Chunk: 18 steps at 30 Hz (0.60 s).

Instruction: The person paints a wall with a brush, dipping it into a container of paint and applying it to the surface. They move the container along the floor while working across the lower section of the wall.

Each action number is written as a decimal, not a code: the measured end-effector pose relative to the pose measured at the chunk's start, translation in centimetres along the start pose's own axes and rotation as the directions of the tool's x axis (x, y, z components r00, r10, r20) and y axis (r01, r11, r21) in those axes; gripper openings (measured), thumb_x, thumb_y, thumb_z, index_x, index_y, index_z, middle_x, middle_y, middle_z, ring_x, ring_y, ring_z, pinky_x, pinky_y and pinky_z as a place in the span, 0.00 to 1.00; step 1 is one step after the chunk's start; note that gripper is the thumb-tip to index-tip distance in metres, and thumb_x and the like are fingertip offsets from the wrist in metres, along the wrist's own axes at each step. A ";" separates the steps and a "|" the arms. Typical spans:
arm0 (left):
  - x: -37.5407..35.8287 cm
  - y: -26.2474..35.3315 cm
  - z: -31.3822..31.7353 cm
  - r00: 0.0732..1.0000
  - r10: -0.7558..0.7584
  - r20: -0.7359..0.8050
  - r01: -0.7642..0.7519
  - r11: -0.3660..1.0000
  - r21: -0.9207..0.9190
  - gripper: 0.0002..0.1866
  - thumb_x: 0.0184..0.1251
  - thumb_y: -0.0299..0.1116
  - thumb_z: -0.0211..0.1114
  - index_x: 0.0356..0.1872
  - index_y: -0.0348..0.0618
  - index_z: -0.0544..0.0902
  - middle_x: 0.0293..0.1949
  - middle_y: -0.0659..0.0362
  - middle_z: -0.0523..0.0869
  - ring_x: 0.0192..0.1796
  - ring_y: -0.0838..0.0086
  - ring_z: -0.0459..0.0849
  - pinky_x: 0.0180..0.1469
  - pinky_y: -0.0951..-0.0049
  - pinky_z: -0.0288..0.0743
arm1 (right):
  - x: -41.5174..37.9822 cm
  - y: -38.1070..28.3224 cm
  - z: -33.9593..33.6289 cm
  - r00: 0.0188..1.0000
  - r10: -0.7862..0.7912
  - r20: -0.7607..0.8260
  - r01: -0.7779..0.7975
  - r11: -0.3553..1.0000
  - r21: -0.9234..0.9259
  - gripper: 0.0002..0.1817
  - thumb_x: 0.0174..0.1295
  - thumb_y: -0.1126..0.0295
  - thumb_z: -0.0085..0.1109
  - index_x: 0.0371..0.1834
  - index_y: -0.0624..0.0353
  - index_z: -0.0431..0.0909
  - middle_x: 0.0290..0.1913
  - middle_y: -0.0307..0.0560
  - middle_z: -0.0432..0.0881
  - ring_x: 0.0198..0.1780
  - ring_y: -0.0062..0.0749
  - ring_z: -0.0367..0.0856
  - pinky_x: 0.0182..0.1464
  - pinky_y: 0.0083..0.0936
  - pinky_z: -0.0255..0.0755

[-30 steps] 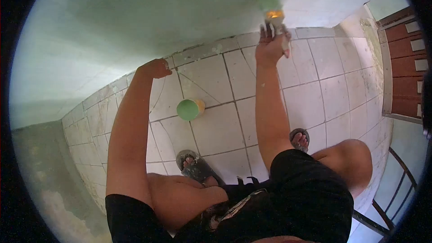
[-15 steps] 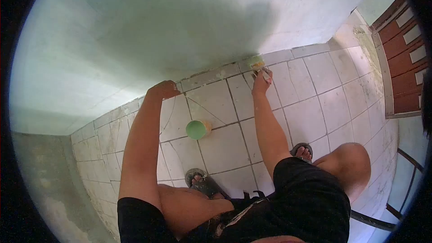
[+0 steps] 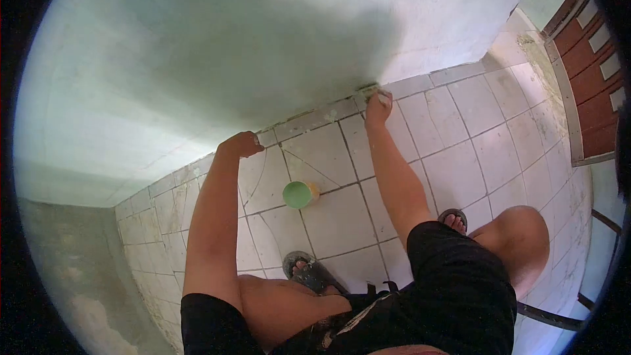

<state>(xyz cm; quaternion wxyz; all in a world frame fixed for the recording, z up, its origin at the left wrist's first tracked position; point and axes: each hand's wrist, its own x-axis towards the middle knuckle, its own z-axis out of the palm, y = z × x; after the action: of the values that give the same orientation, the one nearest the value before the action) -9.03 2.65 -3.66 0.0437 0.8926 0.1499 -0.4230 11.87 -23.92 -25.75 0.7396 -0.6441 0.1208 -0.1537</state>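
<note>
- From where I stand, the person's bare right hand (image 3: 379, 106) is closed round a flat paintbrush (image 3: 368, 91), its green-smeared head at the seam where the wall meets the floor-level tile strip; the fingers hide most of the handle.
- The bare left hand (image 3: 242, 144) is well apart from it, fingers curled, beside the foot of the wall; I can't tell whether it holds anything.
- Between the two forearms, a round, yellowish cup of light green paint (image 3: 299, 194) sits on the off-white tiled floor (image 3: 338, 217).
- Above both hands rises the pale green painted wall (image 3: 164, 46), a broad shadow across it.
- Nearer the person's body are two dark, paint-specked sandals (image 3: 314, 276), one on each foot.
- Farther out, there's a reddish-brown door with white rectangles (image 3: 585, 79) on the right and a rough grey surface (image 3: 72, 263) on the left.
</note>
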 end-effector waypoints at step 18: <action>2.1 -0.7 2.5 0.957 0.165 -0.240 -0.160 0.986 0.041 0.24 0.56 0.54 0.59 0.38 0.41 0.79 0.27 0.54 0.83 0.30 0.66 0.82 0.39 0.64 0.75 | -2.5 -1.7 -3.7 0.976 0.197 0.097 -0.219 0.904 0.368 0.11 0.58 0.76 0.49 0.44 0.59 0.65 0.43 0.48 0.72 0.43 0.35 0.76 0.42 0.28 0.75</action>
<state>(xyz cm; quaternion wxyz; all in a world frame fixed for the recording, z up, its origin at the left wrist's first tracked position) -9.85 3.32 -6.86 0.0501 0.9472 0.0757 -0.3075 8.09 -26.58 -24.60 0.8646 -0.4777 0.1359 -0.0758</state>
